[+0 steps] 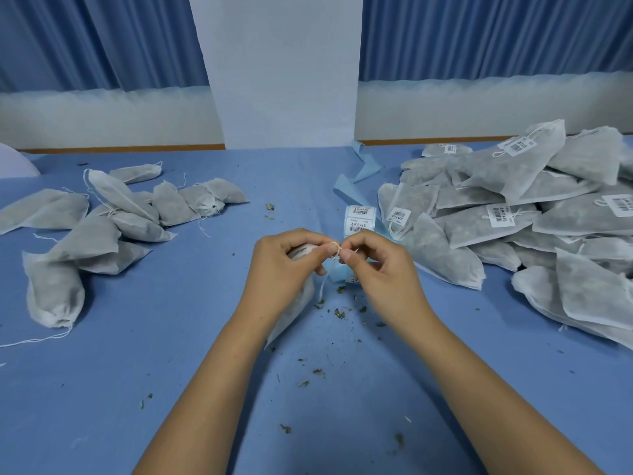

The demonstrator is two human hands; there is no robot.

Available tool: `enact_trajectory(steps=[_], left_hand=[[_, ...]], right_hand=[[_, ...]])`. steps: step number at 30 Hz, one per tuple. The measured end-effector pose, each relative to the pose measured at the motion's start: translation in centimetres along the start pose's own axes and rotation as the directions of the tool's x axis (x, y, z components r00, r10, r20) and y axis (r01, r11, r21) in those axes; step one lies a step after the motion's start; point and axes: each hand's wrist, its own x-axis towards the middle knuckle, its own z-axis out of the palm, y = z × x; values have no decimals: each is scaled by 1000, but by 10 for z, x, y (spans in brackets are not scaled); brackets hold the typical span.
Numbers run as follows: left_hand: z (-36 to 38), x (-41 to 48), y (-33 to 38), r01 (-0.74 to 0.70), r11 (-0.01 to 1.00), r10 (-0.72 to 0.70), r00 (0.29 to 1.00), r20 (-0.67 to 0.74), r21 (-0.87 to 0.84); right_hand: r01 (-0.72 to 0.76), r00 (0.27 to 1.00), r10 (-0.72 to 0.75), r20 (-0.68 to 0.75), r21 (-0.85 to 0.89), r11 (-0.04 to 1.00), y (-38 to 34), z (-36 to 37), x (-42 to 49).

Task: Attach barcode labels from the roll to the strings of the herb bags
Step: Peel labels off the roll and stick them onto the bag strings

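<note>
Near the middle of the table (171, 389), the left hand (284, 265) grips a herb bag (294, 310) and, with the right hand (380, 269), pinches its string (337, 250), the label roll (359, 219) just behind; that thin string may slip, or a hard tug spill herbs.

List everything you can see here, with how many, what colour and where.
Unlabelled herb bags: about a dozen, grey-white, left pile.
Labelled herb bags: large pile, grey-white, right.
Label roll: one, white on blue, centre.
Backing strip: one, blue, behind the roll.
Herb crumbs: scattered, green-brown, centre.
Tablecloth: one, blue, underneath.
Held bag: one, white, front centre.
String: one, white, at that bag's neck.
Left hand: grips that bag.
Right hand: pinches the string.
</note>
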Motion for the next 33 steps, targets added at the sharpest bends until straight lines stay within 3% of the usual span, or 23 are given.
enact_trajectory(steps=[8,13,18,25,27,29,33], left_hand=[[-1,0,3,22,1000,-23,998,62,17],[1,0,4,157,984,-142,976,167,-83],[-1,3,3,187,973,-179,981,70,-133],[0,1,2,186,975,-176,980,95,-119],[-2,2,2,183,977,-172,980,99,-108],[-7,3,2,182,978,-171,979,113,-98],[-18,5,1,243,970,-230,941,249,-21]], right_hand=[[22,1000,-23,-11,-53,998,-1,-2,0],[125,981,-160,-106,-280,952,3,1,-2],[112,966,-139,-219,-131,985,2,8,-6],[315,923,-362,-128,-286,905,0,0,-4],[244,942,-291,-168,-252,937,1,-5,-1],[100,958,-121,-261,-91,991,2,-12,5],[-53,947,67,-314,53,997,5,-22,14]])
